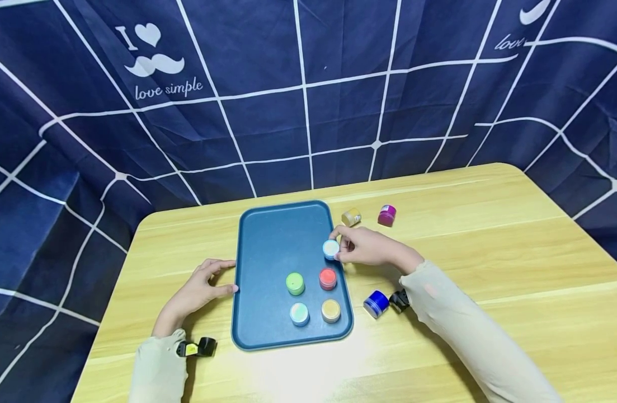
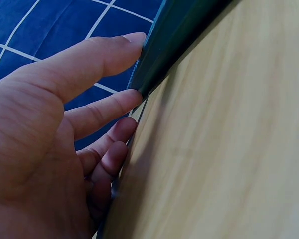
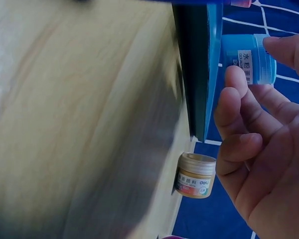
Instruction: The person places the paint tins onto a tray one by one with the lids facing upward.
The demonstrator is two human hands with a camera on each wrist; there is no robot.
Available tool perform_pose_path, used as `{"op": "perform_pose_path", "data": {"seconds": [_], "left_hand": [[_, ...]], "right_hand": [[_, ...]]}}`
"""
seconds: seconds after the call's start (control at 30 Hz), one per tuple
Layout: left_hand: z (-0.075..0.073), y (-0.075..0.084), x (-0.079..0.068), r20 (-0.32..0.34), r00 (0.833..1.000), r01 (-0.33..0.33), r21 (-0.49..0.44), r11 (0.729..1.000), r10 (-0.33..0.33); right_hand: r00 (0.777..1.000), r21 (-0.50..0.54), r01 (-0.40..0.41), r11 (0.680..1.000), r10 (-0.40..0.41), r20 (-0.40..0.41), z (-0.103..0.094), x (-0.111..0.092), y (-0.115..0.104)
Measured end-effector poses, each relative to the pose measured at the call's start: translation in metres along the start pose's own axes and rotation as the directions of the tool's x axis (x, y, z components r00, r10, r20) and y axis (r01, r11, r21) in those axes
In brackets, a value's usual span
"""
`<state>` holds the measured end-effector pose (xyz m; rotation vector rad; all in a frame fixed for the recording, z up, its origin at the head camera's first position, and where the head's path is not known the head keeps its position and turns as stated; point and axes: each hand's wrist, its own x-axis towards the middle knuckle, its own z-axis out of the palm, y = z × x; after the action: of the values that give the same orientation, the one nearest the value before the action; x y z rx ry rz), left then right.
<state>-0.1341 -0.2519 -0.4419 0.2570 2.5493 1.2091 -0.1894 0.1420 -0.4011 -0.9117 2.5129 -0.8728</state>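
Note:
My right hand (image 1: 366, 246) pinches a light blue paint jar (image 3: 244, 59) between thumb and fingers, over the right edge of the blue tray (image 1: 268, 240). The jar's pale top (image 1: 330, 248) faces up in the head view. On the tray's near half stand a green jar (image 1: 295, 284), a red jar (image 1: 328, 278), a blue jar with a pale green top (image 1: 299, 314) and an ochre jar (image 1: 330, 310). At the tray's left rim my left hand (image 1: 199, 285) rests with thumb and index finger spread against it; in the left wrist view its thumb touches the tray's side (image 2: 162, 47).
Beyond the tray's right rim lie a yellow jar (image 1: 351, 217) and a purple jar (image 1: 386, 215) on the wooden table (image 1: 464, 224). A dark blue jar (image 1: 376, 304) lies close to the right wrist camera (image 1: 400, 300). A navy curtain (image 1: 268, 129) hangs behind the table.

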Motion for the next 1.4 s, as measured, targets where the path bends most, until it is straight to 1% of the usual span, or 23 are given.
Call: {"op": "perform_pose_path", "data": {"seconds": [0.33,0.6,0.83,1.0,1.2,1.4], "left_hand": [[0.0002,-0.0004,0.0004,0.001,1.000,0.001,-0.007,1.000,-0.001],[-0.0001,-0.0028,0.0003,-0.004,1.000,-0.005,0.001,1.000,0.005],[-0.0008,-0.0026,0.0004,0.005,1.000,0.004,-0.005,1.000,-0.004],[-0.0002,-0.0035,0.0017,-0.001,1.000,-0.004,0.009,1.000,0.004],[0.0000,-0.0037,0.0019,-0.004,1.000,-0.005,0.012,1.000,0.005],[0.0002,-0.0039,0.0017,0.000,1.000,-0.003,0.002,1.000,0.003]], "right_hand": [[0.998,0.005,-0.011,1.000,0.010,0.060,0.0024,0.0025,0.0027],[0.997,0.003,-0.006,1.000,0.006,0.078,0.0023,0.0051,-0.0001],[0.992,-0.021,-0.039,0.999,0.041,0.121,0.0033,0.0085,0.0008],[0.995,-0.029,-0.034,0.999,0.037,0.097,0.0013,0.0069,0.0020],[0.998,-0.040,-0.009,0.999,0.012,0.068,-0.0003,0.0060,0.0013],[0.998,-0.042,-0.032,0.999,0.034,0.059,-0.0002,0.0071,-0.0016]]}}
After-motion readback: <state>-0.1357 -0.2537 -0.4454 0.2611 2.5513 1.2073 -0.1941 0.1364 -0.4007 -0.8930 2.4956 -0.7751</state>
